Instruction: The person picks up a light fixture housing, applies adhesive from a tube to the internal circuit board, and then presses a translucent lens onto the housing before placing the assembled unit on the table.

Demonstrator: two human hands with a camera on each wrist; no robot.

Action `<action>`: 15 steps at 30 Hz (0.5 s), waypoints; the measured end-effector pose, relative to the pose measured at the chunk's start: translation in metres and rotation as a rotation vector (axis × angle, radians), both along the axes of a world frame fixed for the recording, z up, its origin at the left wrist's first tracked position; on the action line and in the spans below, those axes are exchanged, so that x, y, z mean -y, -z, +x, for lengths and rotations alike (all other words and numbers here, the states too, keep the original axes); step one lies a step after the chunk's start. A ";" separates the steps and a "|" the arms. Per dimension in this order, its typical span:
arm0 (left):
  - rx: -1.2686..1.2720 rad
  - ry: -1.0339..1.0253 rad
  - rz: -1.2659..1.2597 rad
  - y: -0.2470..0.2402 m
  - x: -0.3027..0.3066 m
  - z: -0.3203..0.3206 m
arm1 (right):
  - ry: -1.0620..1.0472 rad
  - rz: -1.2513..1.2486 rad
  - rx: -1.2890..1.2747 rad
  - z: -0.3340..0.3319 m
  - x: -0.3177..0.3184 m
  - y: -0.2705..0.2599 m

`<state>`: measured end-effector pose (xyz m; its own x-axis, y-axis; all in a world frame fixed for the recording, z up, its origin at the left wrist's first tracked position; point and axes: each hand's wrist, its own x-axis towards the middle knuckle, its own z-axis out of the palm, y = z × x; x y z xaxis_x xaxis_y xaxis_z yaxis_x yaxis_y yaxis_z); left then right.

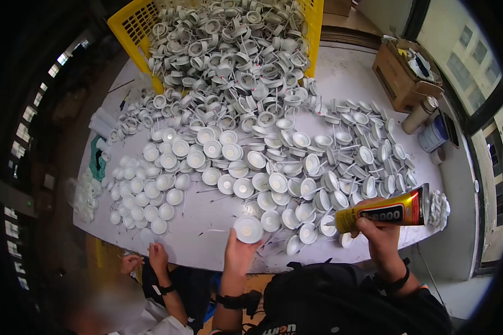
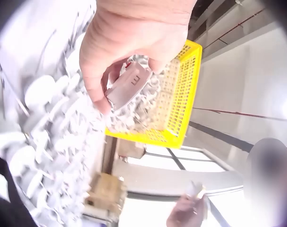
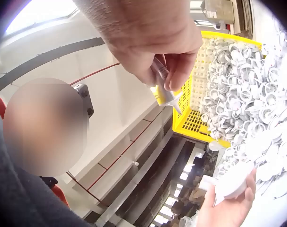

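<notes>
My left hand [image 1: 240,255] grips a round white lamp housing [image 1: 248,229] by its rim, its face turned up and a pale disc at its centre. In the left wrist view, fingers and thumb pinch the housing [image 2: 130,87] from both sides, and dark marks show on its wall. To the right, my right hand [image 1: 383,241] holds a yellow and black glue tube [image 1: 388,214] lying on its side, its crumpled end to the right. The tube's nozzle [image 3: 177,109] points down in the right wrist view and left, toward the housings, in the head view.
A yellow crate [image 1: 314,42] spills white ring parts over the table [image 1: 207,245]. Finished-looking domed lamps [image 1: 142,195] lie left, wired housings [image 1: 341,162] right. A cardboard box [image 1: 402,75], flask [image 1: 420,114] and tub [image 1: 433,135] line the window side. Another person's hand [image 1: 158,258] works at left.
</notes>
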<state>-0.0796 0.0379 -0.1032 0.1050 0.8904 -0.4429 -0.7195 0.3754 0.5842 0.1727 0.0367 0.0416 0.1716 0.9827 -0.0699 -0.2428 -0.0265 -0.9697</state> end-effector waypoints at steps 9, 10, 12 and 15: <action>-0.620 -0.189 -0.449 0.122 -0.012 -0.098 | 0.000 -0.079 0.038 0.020 -0.006 0.005; -0.861 -0.176 -0.462 0.141 -0.011 -0.112 | 0.006 -0.084 0.035 0.022 -0.008 0.005; -1.110 -0.162 -0.472 0.143 -0.012 -0.112 | 0.017 -0.079 0.030 0.031 -0.009 0.006; -2.104 -0.474 -0.565 0.108 -0.025 -0.070 | 0.038 -0.060 0.007 0.047 -0.013 0.007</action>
<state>-0.1491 0.0630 -0.2108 -0.8384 0.4786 0.2610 0.5434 0.7716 0.3305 0.2200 0.0495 0.0348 0.2096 0.9694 -0.1276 -0.2382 -0.0759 -0.9683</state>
